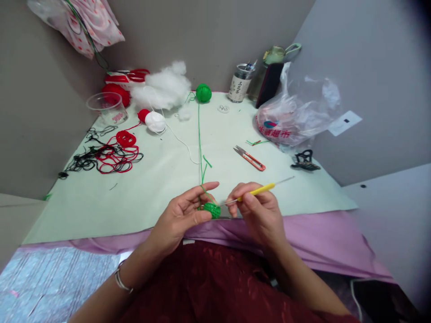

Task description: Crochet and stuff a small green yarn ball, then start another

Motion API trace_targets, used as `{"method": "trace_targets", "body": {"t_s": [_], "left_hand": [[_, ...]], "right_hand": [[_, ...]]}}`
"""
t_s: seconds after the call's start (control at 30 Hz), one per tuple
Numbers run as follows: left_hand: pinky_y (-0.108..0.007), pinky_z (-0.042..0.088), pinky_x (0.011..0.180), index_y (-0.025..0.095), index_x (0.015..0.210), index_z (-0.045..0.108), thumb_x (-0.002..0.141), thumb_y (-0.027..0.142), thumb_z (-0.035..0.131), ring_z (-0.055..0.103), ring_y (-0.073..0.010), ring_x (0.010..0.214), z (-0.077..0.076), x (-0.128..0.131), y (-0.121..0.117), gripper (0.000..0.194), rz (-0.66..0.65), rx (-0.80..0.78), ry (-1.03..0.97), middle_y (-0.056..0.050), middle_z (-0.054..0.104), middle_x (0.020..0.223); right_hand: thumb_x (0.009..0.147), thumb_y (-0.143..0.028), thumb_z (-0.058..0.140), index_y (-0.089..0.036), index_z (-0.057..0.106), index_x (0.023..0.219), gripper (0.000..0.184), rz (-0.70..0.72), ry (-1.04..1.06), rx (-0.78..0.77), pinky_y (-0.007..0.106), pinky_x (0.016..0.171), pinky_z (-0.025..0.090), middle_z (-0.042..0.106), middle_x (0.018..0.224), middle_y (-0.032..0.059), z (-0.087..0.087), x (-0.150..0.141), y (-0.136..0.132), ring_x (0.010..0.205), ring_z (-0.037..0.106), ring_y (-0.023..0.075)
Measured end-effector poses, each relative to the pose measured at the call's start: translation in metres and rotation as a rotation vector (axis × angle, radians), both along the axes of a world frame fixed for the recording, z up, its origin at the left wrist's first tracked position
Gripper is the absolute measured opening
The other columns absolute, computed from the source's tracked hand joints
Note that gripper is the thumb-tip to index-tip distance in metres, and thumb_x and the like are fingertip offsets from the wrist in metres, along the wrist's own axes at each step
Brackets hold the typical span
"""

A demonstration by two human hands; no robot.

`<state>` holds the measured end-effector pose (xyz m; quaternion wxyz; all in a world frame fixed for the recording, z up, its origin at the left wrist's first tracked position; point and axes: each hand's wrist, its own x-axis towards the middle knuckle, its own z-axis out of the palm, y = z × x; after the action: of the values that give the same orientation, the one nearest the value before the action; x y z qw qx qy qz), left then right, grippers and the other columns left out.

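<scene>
At the table's front edge, my left hand (182,215) pinches a small round green crochet piece (212,210) between thumb and fingers, its index finger stretched out. Green yarn (200,134) runs over that hand and back to a green yarn ball (204,93) at the rear. My right hand (261,213) grips a crochet hook with a yellow handle (257,191) like a pen. The hook's thin metal tip reaches the green piece's right edge; whether it is inside a stitch I cannot tell.
Orange thread snips (249,158) lie ahead of my right hand, with a black hair claw (305,160) and a plastic bag (296,112) further right. Tangled red and black yarn (104,154), a plastic cup (107,109), a white yarn ball (156,122) and white stuffing (164,87) occupy the left.
</scene>
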<state>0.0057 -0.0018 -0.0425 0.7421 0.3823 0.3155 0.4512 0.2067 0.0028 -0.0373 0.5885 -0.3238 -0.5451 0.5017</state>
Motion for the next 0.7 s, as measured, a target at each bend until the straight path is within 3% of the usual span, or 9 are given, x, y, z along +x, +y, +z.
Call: {"method": "trace_targets", "body": {"t_s": [0.1, 0.17, 0.2, 0.27, 0.37, 0.53, 0.7], "left_hand": [[-0.025, 0.053, 0.092, 0.028, 0.132, 0.076, 0.079, 0.025, 0.091, 0.067, -0.0134, 0.095, -0.005, 0.011, -0.004, 0.055, 0.091, -0.027, -0.022, -0.001, 0.071, 0.098], [-0.023, 0.053, 0.092, 0.029, 0.133, 0.075, 0.080, 0.024, 0.090, 0.067, -0.0118, 0.095, -0.006, 0.016, -0.008, 0.055, 0.129, -0.073, -0.052, 0.000, 0.071, 0.099], [-0.021, 0.053, 0.092, 0.029, 0.133, 0.075, 0.081, 0.024, 0.089, 0.068, -0.0113, 0.095, -0.006, 0.018, -0.009, 0.054, 0.120, -0.110, -0.079, 0.000, 0.072, 0.100], [-0.020, 0.053, 0.092, 0.027, 0.132, 0.076, 0.085, 0.026, 0.087, 0.069, -0.0111, 0.097, -0.004, 0.019, -0.009, 0.049, 0.056, -0.188, -0.160, -0.002, 0.075, 0.104], [-0.020, 0.054, 0.090, 0.020, 0.129, 0.078, 0.087, 0.027, 0.085, 0.071, -0.0113, 0.092, -0.001, 0.013, -0.006, 0.043, -0.030, -0.232, -0.277, -0.005, 0.078, 0.102], [-0.020, 0.053, 0.088, 0.013, 0.129, 0.078, 0.086, 0.029, 0.086, 0.072, -0.0125, 0.089, -0.001, 0.002, -0.001, 0.046, -0.036, -0.223, -0.289, -0.007, 0.079, 0.094], [-0.022, 0.052, 0.092, 0.022, 0.124, 0.081, 0.083, 0.034, 0.088, 0.072, -0.0133, 0.092, -0.003, 0.004, -0.003, 0.043, -0.044, -0.135, -0.149, -0.004, 0.080, 0.098]], "right_hand": [[0.100, -0.024, 0.066, -0.027, 0.081, 0.104, 0.016, -0.202, -0.400, 0.318, 0.032, 0.069, 0.061, 0.077, 0.090, 0.0057, -0.004, -0.009, -0.007, 0.079, 0.073, 0.0181], [0.098, -0.017, 0.067, -0.030, 0.080, 0.115, 0.025, -0.318, -0.664, 0.588, 0.035, 0.079, 0.063, 0.079, 0.103, 0.0080, -0.011, -0.012, -0.011, 0.094, 0.074, 0.0213], [0.097, -0.015, 0.068, -0.031, 0.079, 0.120, 0.030, -0.356, -0.724, 0.684, 0.037, 0.081, 0.063, 0.080, 0.107, 0.0084, -0.014, -0.013, -0.013, 0.098, 0.075, 0.0226], [0.098, -0.015, 0.067, -0.033, 0.076, 0.126, 0.035, -0.424, -0.674, 0.723, 0.038, 0.079, 0.063, 0.079, 0.108, 0.0077, -0.020, -0.015, -0.013, 0.097, 0.075, 0.0228], [0.100, -0.019, 0.064, -0.032, 0.078, 0.120, 0.027, -0.357, -0.445, 0.503, 0.037, 0.075, 0.062, 0.079, 0.101, 0.0061, -0.019, -0.015, -0.010, 0.089, 0.074, 0.0211], [0.100, -0.027, 0.068, -0.026, 0.083, 0.097, 0.015, -0.174, -0.001, 0.082, 0.030, 0.065, 0.058, 0.077, 0.087, 0.0037, -0.004, -0.005, 0.001, 0.070, 0.068, 0.0150], [0.095, -0.034, 0.075, -0.024, 0.083, 0.088, 0.014, 0.013, 0.198, -0.164, 0.024, 0.056, 0.052, 0.073, 0.075, 0.0014, -0.002, -0.007, 0.005, 0.061, 0.064, 0.0118]]}}
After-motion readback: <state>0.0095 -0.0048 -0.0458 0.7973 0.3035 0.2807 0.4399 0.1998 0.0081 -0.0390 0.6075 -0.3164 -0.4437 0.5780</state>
